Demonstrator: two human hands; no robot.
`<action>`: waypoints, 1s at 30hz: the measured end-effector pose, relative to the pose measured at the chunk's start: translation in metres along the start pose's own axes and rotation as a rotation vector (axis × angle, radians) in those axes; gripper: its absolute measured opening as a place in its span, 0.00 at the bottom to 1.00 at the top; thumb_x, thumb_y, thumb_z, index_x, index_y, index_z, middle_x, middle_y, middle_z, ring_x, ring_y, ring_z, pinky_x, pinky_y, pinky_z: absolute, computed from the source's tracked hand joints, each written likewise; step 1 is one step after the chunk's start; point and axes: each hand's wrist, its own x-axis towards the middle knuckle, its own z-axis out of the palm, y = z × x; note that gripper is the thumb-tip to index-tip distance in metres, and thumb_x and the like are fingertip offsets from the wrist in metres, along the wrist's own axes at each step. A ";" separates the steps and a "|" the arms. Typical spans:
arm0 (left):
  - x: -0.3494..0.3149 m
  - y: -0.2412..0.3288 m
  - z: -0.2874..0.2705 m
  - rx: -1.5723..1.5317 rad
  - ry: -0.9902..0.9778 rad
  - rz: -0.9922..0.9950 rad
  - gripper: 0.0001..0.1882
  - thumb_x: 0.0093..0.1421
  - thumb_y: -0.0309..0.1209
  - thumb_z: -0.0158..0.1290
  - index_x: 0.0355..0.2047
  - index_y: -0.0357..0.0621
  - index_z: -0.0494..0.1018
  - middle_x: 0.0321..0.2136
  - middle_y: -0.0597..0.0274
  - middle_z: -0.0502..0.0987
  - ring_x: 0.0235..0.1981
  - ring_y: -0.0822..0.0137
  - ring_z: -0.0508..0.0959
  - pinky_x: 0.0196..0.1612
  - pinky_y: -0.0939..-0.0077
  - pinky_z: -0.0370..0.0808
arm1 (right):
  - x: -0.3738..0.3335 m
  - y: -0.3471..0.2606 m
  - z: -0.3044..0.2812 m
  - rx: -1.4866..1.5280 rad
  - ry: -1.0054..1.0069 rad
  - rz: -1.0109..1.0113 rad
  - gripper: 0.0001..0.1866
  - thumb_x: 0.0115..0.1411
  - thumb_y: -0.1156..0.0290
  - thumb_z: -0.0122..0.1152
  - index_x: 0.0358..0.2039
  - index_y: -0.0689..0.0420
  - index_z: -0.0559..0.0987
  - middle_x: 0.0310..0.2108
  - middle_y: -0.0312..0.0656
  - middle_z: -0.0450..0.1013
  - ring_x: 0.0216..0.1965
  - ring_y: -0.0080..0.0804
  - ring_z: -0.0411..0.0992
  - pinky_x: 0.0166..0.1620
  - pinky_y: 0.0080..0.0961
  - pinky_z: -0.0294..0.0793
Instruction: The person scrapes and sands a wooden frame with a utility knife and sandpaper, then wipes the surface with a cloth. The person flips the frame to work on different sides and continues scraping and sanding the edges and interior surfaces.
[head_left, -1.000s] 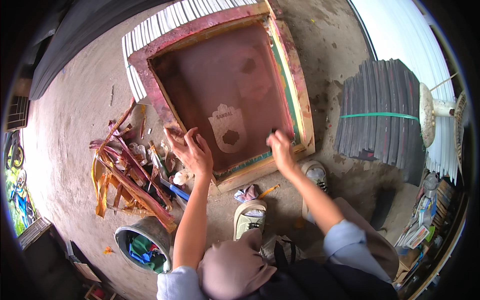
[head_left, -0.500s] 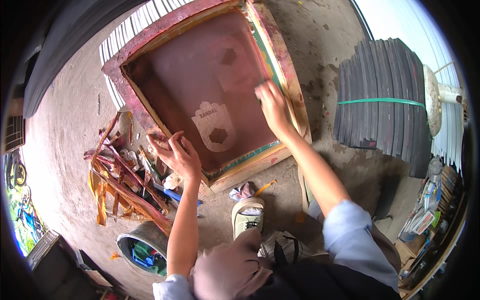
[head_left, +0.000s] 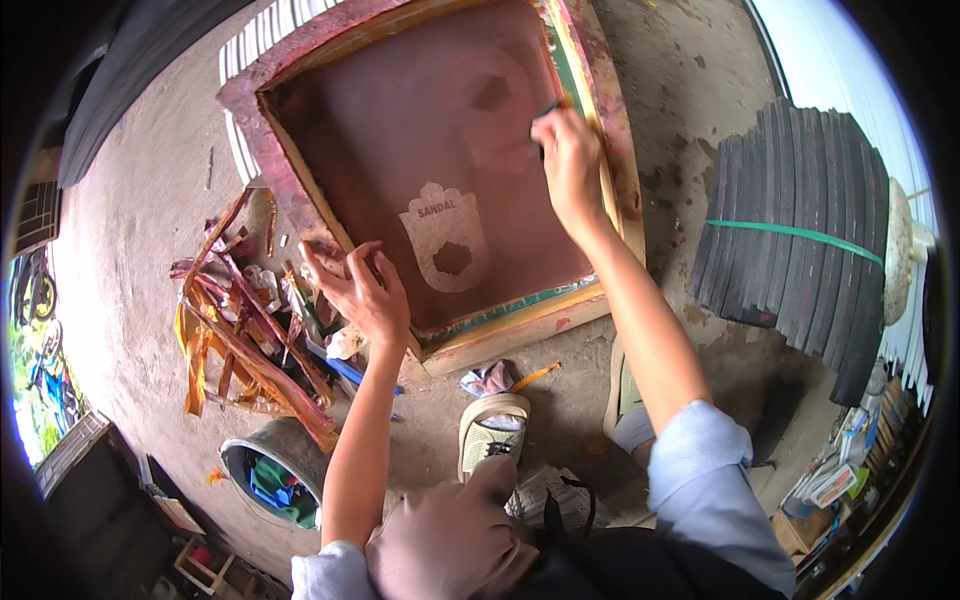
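Observation:
A wooden screen-printing frame (head_left: 520, 340) with a stained, taped border lies before me, its brownish-red mesh (head_left: 400, 120) facing up. Low in the mesh shows a pale sole-shaped stencil area (head_left: 475, 230) with a scalloped top and a dark blotch. My left hand (head_left: 368, 300) rests on the frame's near left edge, fingers spread and holding nothing. Over the right side of the mesh, my right hand (head_left: 572, 170) is closed on a small dark object (head_left: 545, 110). Only its edge shows past the fingers, so its kind is unclear.
Torn strips of tape and scraps (head_left: 250, 320) lie heaped left of the frame. A dark bucket (head_left: 305, 445) holds green and blue cloth. At right stands a stack of black sheets (head_left: 790, 260) bound with a green strap. My shoe (head_left: 490, 430) is near the frame's front edge.
My right hand has slid farther away along the right side of the mesh. My left hand stays on the frame's edge. The whole view has shifted slightly.

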 end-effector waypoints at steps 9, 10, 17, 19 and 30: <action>0.004 -0.002 -0.006 -0.017 0.011 -0.051 0.08 0.56 0.29 0.56 0.37 0.49 0.74 0.64 0.36 0.48 0.64 0.38 0.54 0.61 0.47 0.57 | -0.145 -0.034 -0.006 0.118 -0.355 0.063 0.07 0.51 0.88 0.54 0.30 0.64 0.74 0.29 0.45 0.69 0.34 0.40 0.72 0.36 0.35 0.75; 0.002 -0.006 -0.003 -0.018 0.011 -0.051 0.08 0.55 0.29 0.56 0.37 0.50 0.74 0.64 0.36 0.47 0.64 0.38 0.55 0.61 0.48 0.57 | -0.118 -0.042 0.006 0.122 -0.308 0.049 0.08 0.49 0.90 0.58 0.28 0.65 0.74 0.29 0.46 0.69 0.31 0.40 0.73 0.34 0.32 0.76; 0.004 -0.005 -0.004 -0.039 0.002 -0.081 0.09 0.54 0.29 0.57 0.36 0.50 0.74 0.64 0.35 0.48 0.63 0.39 0.55 0.60 0.51 0.58 | 0.005 -0.066 0.049 0.146 -0.099 -0.067 0.03 0.56 0.83 0.56 0.29 0.63 0.72 0.27 0.45 0.70 0.28 0.39 0.71 0.32 0.33 0.70; 0.005 -0.005 -0.006 -0.009 0.023 -0.076 0.09 0.52 0.29 0.57 0.36 0.51 0.74 0.63 0.35 0.50 0.62 0.41 0.58 0.59 0.55 0.60 | -0.071 -0.049 0.035 0.131 -0.187 0.067 0.07 0.53 0.87 0.57 0.32 0.64 0.74 0.28 0.44 0.71 0.31 0.38 0.74 0.34 0.30 0.75; 0.003 -0.001 -0.002 -0.065 0.030 -0.046 0.09 0.52 0.28 0.56 0.36 0.50 0.74 0.63 0.34 0.50 0.61 0.41 0.59 0.59 0.54 0.60 | 0.034 -0.028 0.027 0.058 0.044 0.023 0.04 0.54 0.84 0.56 0.29 0.63 0.72 0.28 0.45 0.70 0.30 0.39 0.70 0.33 0.33 0.70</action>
